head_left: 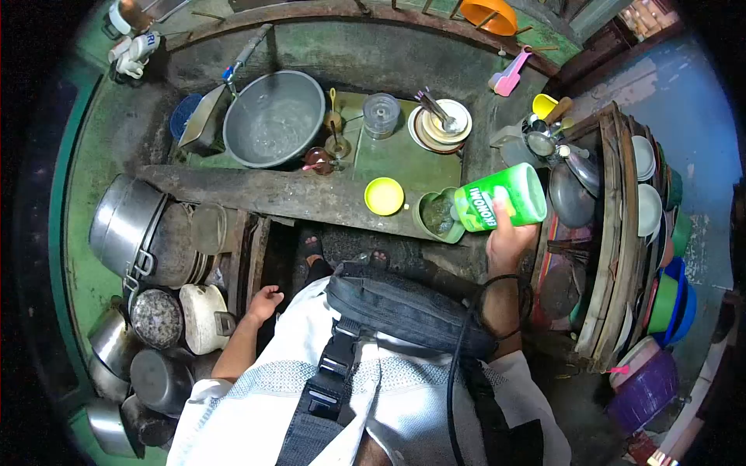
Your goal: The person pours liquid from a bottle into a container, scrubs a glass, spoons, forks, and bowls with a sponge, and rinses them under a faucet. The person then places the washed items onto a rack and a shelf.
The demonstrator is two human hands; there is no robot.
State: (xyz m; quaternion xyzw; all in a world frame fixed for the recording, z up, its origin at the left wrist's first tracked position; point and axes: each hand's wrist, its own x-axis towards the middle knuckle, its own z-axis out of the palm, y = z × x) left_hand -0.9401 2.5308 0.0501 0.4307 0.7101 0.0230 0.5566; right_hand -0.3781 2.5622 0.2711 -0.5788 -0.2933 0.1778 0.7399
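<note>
My right hand [513,239] is wrapped round a green dish soap pouch [503,198] marked EKONOMI. The pouch lies tilted, its narrow end at the rim of a small green tub [427,225] with dark liquid inside. I cannot make out whether anything flows from it. Left of the tub, a round yellow lid or dish [385,196] rests on the ledge. My left hand [265,303] hangs low beside my body, fingers loosely curled, nothing in it.
A grey basin [239,138] with water stands under the tap [229,74]. Stacked plates with spoons [447,124], a clear plastic container [381,116] and small cups [318,161] sit in the sink area. Pots [124,225] crowd the left; a wooden dish rack [610,256] stands right.
</note>
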